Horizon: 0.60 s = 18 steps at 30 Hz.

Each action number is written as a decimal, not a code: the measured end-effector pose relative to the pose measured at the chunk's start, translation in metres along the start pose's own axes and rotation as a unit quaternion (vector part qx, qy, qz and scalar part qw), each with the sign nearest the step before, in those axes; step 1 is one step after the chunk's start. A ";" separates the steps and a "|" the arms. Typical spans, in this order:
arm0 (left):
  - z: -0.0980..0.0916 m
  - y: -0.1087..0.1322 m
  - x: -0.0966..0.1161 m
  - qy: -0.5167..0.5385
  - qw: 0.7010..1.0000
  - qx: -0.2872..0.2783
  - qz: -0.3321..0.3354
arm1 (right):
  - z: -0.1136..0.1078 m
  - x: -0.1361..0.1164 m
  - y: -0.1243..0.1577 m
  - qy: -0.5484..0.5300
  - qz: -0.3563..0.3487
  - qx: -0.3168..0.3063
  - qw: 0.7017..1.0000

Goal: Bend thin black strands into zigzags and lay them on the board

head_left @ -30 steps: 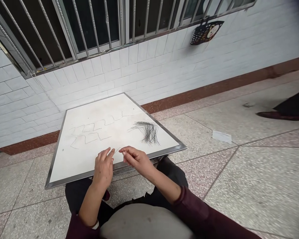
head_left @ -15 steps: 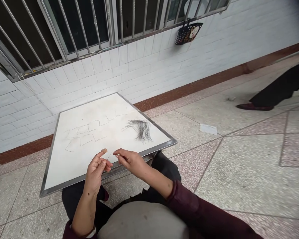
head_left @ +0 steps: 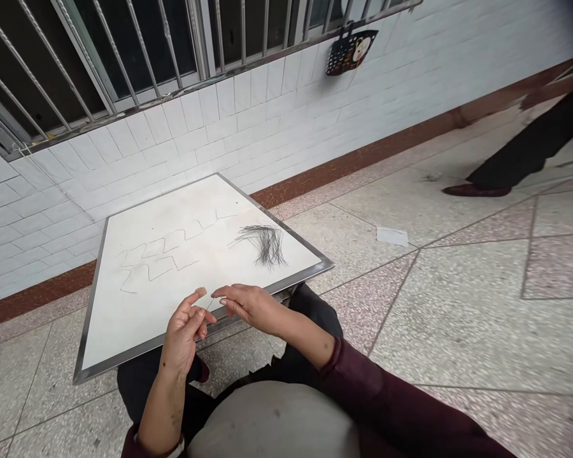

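My left hand (head_left: pixel 186 327) pinches a short thin dark wire (head_left: pixel 211 302) between thumb and finger, above the near edge of the white board table (head_left: pixel 119 334). The wire slants up and right from the pinch. My right hand (head_left: pixel 251 306) reaches in from the right, its fingers stretched out and the thumb a little apart. Its fingertips are at the wire's upper end; whether they touch is too fine to tell. A loose pile of straight dark wires (head_left: pixel 268 245) lies at the table's right side. Several bent, step-shaped wires (head_left: pixel 162 270) are spread across the middle and left.
A metal rim (head_left: pixel 124 361) edges the table. Behind it stands a white tiled wall (head_left: pixel 172 137) with a barred window (head_left: pixel 138 51) and a hanging dark basket (head_left: pixel 351 52). On the floor at right lie a white paper (head_left: pixel 392 236) and a person's shoe and leg (head_left: pixel 520 152).
My right hand has moved slightly left, its fingertips nearing the wire's upper end. My left hand keeps its pinch. The view has shifted slightly, and another person's hand has appeared at the far right.
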State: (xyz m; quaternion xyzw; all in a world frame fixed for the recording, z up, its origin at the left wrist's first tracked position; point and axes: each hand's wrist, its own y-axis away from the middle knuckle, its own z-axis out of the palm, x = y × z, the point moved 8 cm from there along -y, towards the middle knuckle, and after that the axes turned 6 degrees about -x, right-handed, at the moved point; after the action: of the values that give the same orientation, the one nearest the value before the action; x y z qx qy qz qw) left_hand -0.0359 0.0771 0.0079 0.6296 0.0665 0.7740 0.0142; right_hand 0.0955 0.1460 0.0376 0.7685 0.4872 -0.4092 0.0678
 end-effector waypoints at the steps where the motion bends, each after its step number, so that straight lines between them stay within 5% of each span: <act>1: 0.001 0.000 -0.001 -0.002 1.000 -0.004 0.000 | 0.002 0.001 0.000 -0.003 0.003 -0.009 1.000; 9: 0.015 0.005 0.002 0.065 0.995 -0.072 -0.009 | 0.006 0.005 0.001 -0.090 0.049 -0.004 0.995; 18: 0.012 -0.002 -0.003 0.196 0.979 -0.027 0.047 | 0.007 0.008 -0.001 -0.113 0.101 0.051 0.987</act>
State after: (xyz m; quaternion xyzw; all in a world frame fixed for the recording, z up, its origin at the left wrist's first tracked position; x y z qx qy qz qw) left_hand -0.0241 0.0793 0.0073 0.4675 0.0171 0.8836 -0.0189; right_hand 0.0924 0.1486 0.0282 0.7649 0.3751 -0.5089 0.1237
